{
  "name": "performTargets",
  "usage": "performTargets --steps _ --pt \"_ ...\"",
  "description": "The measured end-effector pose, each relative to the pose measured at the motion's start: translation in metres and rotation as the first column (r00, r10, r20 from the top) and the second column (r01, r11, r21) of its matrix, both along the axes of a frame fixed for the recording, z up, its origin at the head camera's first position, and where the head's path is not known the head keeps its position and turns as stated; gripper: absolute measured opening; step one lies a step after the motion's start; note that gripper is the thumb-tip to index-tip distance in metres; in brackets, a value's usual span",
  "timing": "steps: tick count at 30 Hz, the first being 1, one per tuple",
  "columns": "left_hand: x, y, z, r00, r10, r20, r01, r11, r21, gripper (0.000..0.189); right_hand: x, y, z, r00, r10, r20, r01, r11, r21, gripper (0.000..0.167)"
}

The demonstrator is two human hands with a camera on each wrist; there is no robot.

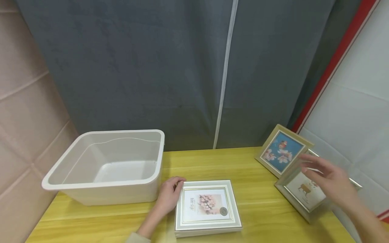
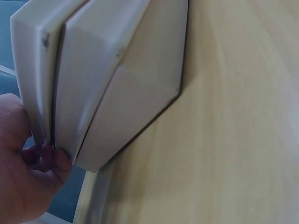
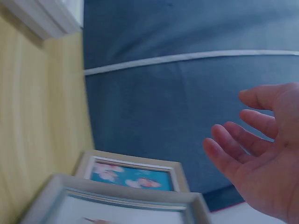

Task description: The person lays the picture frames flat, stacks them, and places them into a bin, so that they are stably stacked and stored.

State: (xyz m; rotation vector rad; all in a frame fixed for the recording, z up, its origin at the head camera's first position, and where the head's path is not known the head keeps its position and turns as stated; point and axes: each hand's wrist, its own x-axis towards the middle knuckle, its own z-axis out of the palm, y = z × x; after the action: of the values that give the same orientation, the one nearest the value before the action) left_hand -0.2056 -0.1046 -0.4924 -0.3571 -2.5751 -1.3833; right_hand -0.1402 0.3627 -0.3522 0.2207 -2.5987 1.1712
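My left hand [image 1: 169, 194] is at the far left corner of a stack of white picture frames [image 1: 236, 216] lying flat on the table. In the left wrist view its curled fingers [image 2: 46, 161] and thumb grip the corner of the stacked frames [image 2: 93, 84]. The top frame shows a bouquet print. At the right, my right hand [image 1: 334, 182] hovers in front of a silver picture frame [image 1: 299, 197] with an animal print, its fingers loosely spread and holding nothing. Behind that stands a gold-edged frame [image 1: 278, 153] with pink blossoms on blue.
A pale plastic tub [image 1: 121, 187] stands on the left of the wooden table [image 1: 194, 165]. A dark grey curtain [image 1: 146, 74] hangs along the back edge. White padded wall [image 1: 358, 111] with a red strip rises at the right, pinkish panels [image 1: 27, 111] at the left.
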Motion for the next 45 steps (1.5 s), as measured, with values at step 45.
performTargets --steps 45 --pt "-0.002 -0.004 -0.009 0.987 0.012 0.157 -0.046 0.976 0.213 0.015 -0.026 0.116 -0.033 0.971 -0.233 0.047 0.206 0.923 0.324 0.056"
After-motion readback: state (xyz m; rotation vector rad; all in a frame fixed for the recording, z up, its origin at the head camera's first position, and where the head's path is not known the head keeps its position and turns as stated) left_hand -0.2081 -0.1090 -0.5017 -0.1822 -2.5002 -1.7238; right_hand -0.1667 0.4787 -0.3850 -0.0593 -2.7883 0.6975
